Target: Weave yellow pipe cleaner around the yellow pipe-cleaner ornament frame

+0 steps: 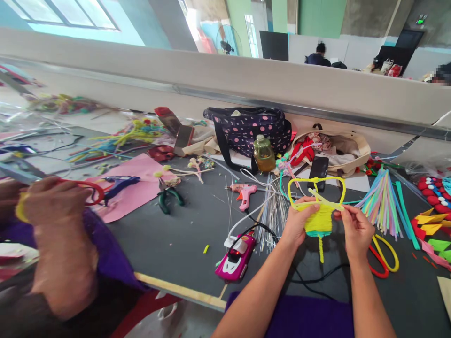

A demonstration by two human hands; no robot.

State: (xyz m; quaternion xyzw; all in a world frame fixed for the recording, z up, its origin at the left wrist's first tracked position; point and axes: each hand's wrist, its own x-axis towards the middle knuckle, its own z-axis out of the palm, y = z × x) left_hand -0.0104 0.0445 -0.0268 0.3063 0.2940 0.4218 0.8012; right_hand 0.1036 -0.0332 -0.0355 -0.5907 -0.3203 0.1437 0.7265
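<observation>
Over the dark table, my left hand (299,220) pinches the left side of a yellow fuzzy-wire piece (319,218). That piece has a wound body, two open loops on top, a teal lower edge and a twisted stem hanging down. A pale yellow strip runs across its upper part. My right hand (355,230) has its fingertips closed on the strip's right end, beside the body. Just behind the loops lies a black phone (319,170). Red- and yellow-handled scissors (387,258) rest beside my right wrist.
Left of my hands are a pink glue gun (244,195), a magenta power strip (237,258) and green pliers (169,197). A bottle (264,155) and patterned bag (246,131) stand behind. Pastel stems (382,199) lie right. A person's blurred hands (52,202) hold red-handled scissors at far left.
</observation>
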